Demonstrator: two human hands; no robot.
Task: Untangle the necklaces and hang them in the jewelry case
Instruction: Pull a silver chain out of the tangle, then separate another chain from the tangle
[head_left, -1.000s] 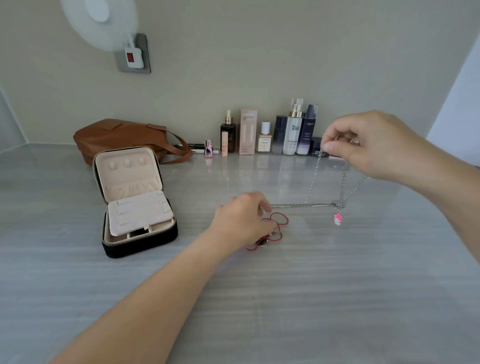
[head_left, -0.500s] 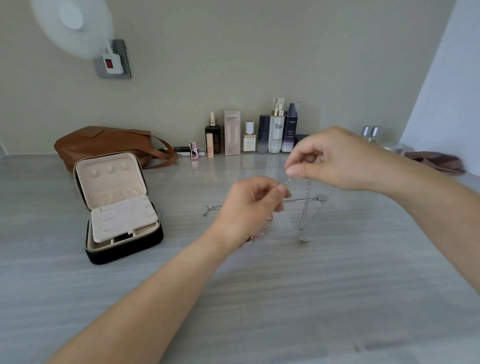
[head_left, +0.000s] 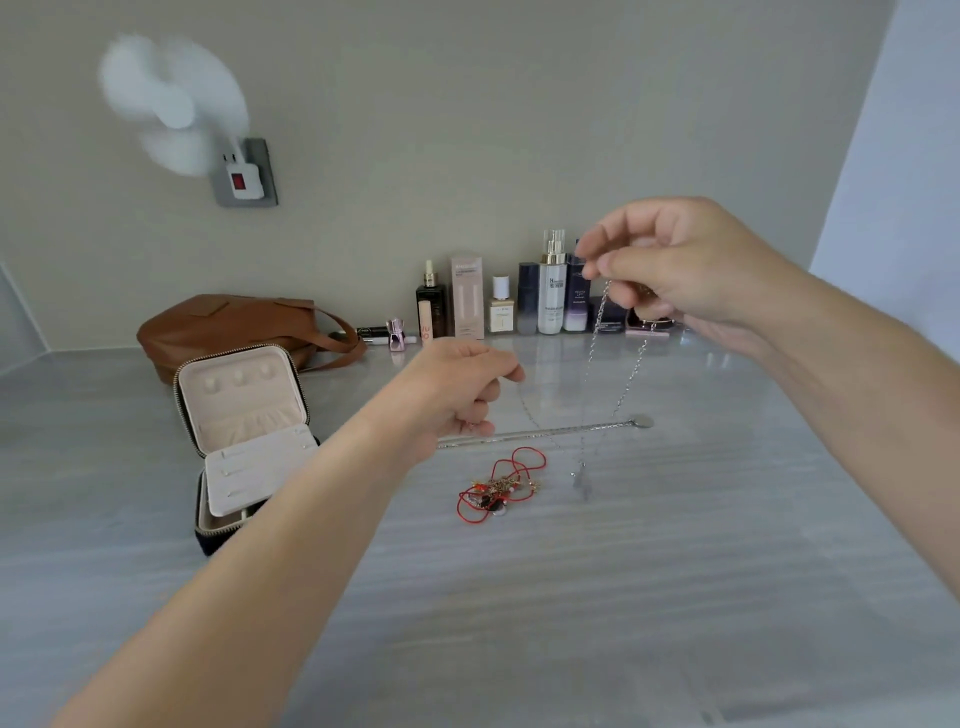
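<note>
Two hands show, left hand (head_left: 462, 387) and right hand (head_left: 670, 270), over one worktop (head_left: 675, 571) that bears one open case (head_left: 244, 415) with three knobs (head_left: 238, 377) in its lid, one brown bag (head_left: 228, 322), one red cord (head_left: 501, 480) tangle and one flat chain (head_left: 545, 431). The fine chain (head_left: 597, 332) hangs from the right hand in several strands, and whether they make one necklace or two I cannot tell. By the wall (head_left: 467, 130) stand five bottles (head_left: 551, 296), one box (head_left: 466, 296) and one pink tube (head_left: 426, 328), and on it one fan (head_left: 174, 104) at one socket (head_left: 244, 174).
</note>
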